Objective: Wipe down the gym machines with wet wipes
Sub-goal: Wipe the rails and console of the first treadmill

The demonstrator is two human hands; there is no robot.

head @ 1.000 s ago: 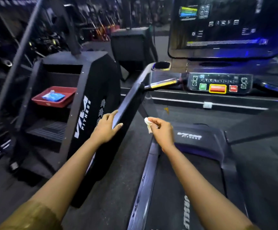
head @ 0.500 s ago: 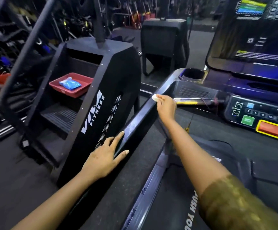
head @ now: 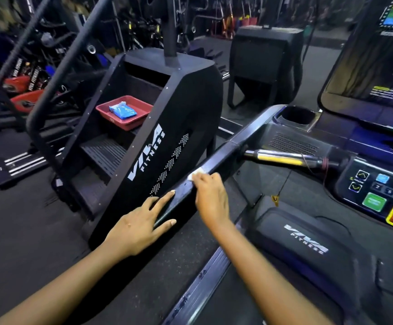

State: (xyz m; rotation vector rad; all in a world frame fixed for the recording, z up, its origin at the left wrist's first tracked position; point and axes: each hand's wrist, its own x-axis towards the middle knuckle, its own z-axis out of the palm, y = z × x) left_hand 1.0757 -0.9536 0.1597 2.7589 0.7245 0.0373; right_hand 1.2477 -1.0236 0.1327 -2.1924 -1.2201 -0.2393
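On the treadmill handrail [head: 216, 160], the right hand [head: 210, 198] pinches a wipe [head: 195, 173]; the left hand [head: 141, 224] rests flat, fingers spread.

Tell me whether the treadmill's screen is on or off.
On. The treadmill screen glows, with a bright green and blue graphic at its top and lines of lit text lower down.

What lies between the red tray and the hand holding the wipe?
In the head view, the stair machine's black side panel, lettered VIVA FITNESS, stands between the red tray and the right hand holding the wipe.
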